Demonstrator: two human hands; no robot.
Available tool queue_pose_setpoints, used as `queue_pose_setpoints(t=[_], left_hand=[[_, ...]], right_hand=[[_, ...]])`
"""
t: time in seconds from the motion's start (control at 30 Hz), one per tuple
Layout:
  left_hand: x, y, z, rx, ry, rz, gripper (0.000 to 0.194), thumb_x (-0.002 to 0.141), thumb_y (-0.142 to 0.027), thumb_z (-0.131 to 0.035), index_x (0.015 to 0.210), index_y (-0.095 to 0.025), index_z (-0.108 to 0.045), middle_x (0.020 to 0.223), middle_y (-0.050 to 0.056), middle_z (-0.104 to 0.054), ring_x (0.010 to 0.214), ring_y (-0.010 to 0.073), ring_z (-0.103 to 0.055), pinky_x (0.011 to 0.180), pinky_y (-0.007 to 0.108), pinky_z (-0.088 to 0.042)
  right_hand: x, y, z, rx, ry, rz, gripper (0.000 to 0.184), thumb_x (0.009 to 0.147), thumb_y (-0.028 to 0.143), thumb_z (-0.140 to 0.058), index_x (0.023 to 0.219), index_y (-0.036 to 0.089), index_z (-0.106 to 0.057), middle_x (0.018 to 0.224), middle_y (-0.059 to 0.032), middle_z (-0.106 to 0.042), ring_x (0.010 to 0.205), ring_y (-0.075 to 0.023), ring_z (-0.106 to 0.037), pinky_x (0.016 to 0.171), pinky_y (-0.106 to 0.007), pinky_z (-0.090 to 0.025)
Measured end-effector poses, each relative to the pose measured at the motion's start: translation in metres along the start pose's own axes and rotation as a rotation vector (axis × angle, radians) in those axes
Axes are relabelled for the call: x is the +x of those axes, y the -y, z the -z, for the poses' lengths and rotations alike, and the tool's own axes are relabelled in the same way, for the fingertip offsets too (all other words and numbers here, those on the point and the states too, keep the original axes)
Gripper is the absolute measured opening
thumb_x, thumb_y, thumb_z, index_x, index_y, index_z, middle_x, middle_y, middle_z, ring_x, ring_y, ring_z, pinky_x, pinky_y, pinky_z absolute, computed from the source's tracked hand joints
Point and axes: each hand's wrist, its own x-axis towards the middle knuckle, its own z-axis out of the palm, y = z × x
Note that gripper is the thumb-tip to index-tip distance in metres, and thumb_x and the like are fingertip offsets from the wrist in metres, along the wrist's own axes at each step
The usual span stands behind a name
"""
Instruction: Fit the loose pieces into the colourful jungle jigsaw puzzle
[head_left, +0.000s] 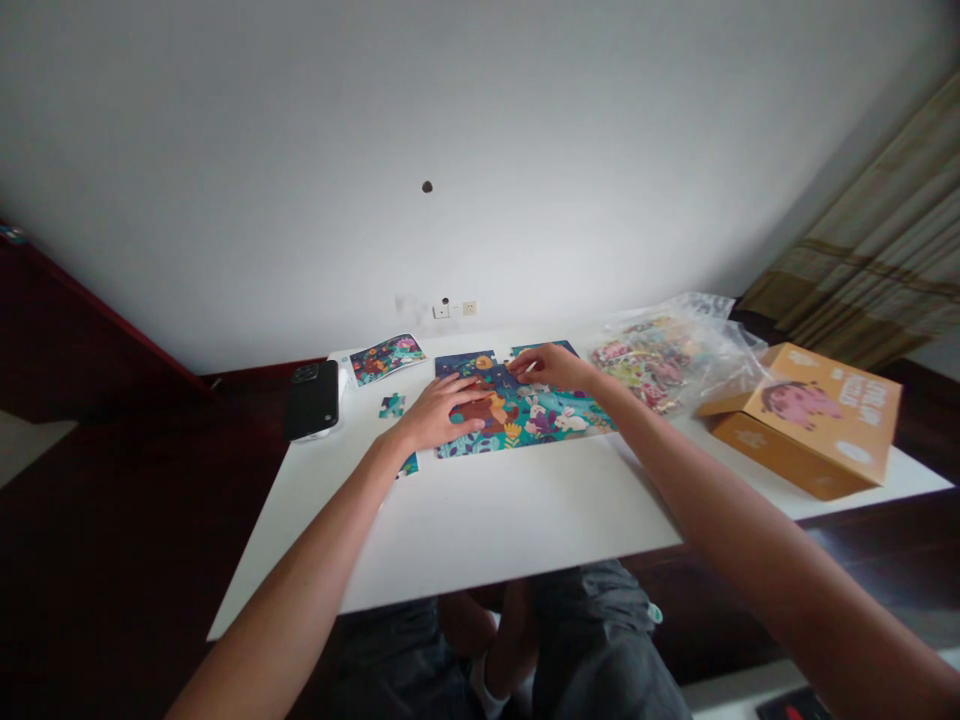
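Puzzle [517,410]: one, largely joined, flat at the middle of the white table [510,520], with a notch in its far edge. Left hand [442,412]: laid on the puzzle's left part, fingers spread and extended, grasping nothing. Right hand [559,368]: at the far edge beside the notch, fingers bent downward; whether they pinch a piece cannot be told. Loose pieces: one [391,406] left of the puzzle; another [409,466] partly under the left wrist. Picture card [388,358]: beyond, to the left. Phone [313,400]: at the table's left edge. Clear bag [660,360] of colourful contents: just right of the puzzle, near the right forearm. Orange box [825,415]: farther right. Risks, as judged: uneven palm pressure could part the joints; a dragging left wrist could sweep away the piece beneath; the right forearm could push the bag.
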Motion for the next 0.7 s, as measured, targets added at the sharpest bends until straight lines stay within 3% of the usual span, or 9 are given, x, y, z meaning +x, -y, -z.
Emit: queue_pose_setpoints(t=[0.27, 0.5, 0.7], left_hand=[[0.0, -0.001, 0.0, 0.007, -0.021, 0.005, 0.056, 0.095, -0.059, -0.063, 0.146, -0.036, -0.06, 0.161, 0.005, -0.048, 0.152, 0.0322, -0.038, 0.127, 0.054, -0.027], [0.0, -0.001, -0.001, 0.011, -0.022, -0.004, 0.057, 0.096, -0.059, -0.062, 0.148, -0.036, -0.058, 0.162, 0.005, -0.048, 0.153, 0.0316, -0.038, 0.127, 0.053, -0.027], [0.0, 0.0, -0.002, 0.016, -0.018, -0.004, 0.057, 0.096, -0.059, -0.062, 0.148, -0.037, -0.058, 0.162, 0.004, -0.048, 0.153, 0.0316, -0.038, 0.127, 0.054, -0.027]], right_hand=[[-0.004, 0.009, -0.001, -0.286, -0.074, 0.042, 0.026, 0.086, 0.024, -0.07, 0.11, 0.023, -0.081, 0.1, -0.003, -0.08, 0.089, -0.0194, -0.071, 0.082, -0.028, -0.052], [-0.004, 0.011, -0.003, -0.375, -0.058, 0.156, 0.023, 0.086, 0.019, -0.07, 0.106, 0.022, -0.08, 0.105, -0.0047, -0.078, 0.094, -0.0203, -0.069, 0.086, -0.03, -0.05], [-0.005, 0.011, -0.004, -0.33, -0.001, 0.143, 0.019, 0.087, 0.015, -0.069, 0.1, 0.023, -0.081, 0.104, -0.0031, -0.079, 0.096, -0.0202, -0.07, 0.086, -0.028, -0.051]])
